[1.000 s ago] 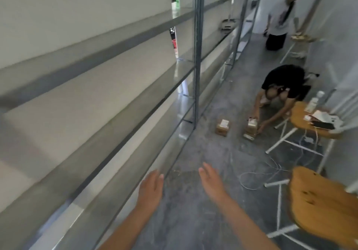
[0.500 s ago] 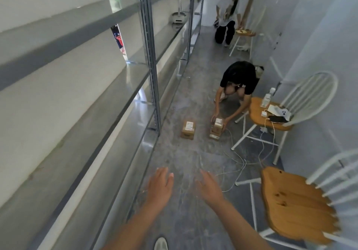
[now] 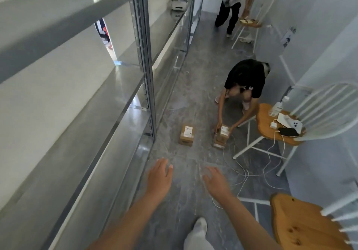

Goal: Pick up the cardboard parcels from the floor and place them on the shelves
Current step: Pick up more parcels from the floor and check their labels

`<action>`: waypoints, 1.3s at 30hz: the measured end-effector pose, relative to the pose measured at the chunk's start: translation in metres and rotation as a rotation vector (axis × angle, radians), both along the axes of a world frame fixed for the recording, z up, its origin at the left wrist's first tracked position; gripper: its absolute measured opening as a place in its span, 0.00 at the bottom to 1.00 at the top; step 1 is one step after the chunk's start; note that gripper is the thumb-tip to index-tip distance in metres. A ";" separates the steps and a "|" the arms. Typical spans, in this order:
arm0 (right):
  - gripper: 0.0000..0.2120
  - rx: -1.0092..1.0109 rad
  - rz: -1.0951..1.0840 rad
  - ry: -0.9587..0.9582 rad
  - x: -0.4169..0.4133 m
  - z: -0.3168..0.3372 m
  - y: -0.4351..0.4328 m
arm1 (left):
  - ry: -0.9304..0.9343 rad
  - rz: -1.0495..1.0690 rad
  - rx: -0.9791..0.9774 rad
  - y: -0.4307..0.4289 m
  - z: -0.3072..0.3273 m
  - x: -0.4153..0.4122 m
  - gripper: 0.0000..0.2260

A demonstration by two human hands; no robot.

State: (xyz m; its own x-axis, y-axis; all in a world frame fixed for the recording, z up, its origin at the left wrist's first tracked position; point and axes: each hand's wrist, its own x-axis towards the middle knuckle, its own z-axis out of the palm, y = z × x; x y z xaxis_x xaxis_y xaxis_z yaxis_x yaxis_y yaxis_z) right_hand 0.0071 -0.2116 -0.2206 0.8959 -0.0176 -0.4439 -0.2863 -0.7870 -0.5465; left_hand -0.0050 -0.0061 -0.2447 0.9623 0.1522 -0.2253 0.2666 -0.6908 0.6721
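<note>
Two bare hands reach forward over the grey floor (image 3: 186,87), both held flat with fingers spread and gripping nothing: left hand (image 3: 159,175) just beside the lowest shelf edge, right hand (image 3: 216,181) a little apart from it. Single cardboard parcel (image 3: 186,135) sits on the floor ahead, white label up, near the foot of the shelf upright (image 3: 144,56). Parcel stack (image 3: 221,135) stands to its right, on the floor; a crouching person in a black top (image 3: 245,79) has both hands on the top one. Metal shelves (image 3: 108,102) run along the left side. White cables (image 3: 249,172) trail across the floor from a wooden-seated chair (image 3: 265,118) carrying a phone and a bottle. Nearer chair seat (image 3: 302,224) at lower right. Second person (image 3: 229,9) stands at the far end of the aisle. Wearer's white shoe (image 3: 199,228) shows at bottom.
</note>
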 end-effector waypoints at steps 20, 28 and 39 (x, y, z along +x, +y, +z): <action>0.22 0.049 0.094 0.139 0.374 -0.051 -0.074 | 0.130 0.175 -0.069 -0.073 -0.015 0.327 0.20; 0.19 -0.052 0.155 0.239 0.517 -0.121 -0.069 | 0.302 0.294 -0.194 -0.048 -0.078 0.455 0.14; 0.22 -0.074 0.137 0.236 0.675 -0.108 -0.052 | 0.333 0.412 -0.255 -0.044 -0.100 0.586 0.19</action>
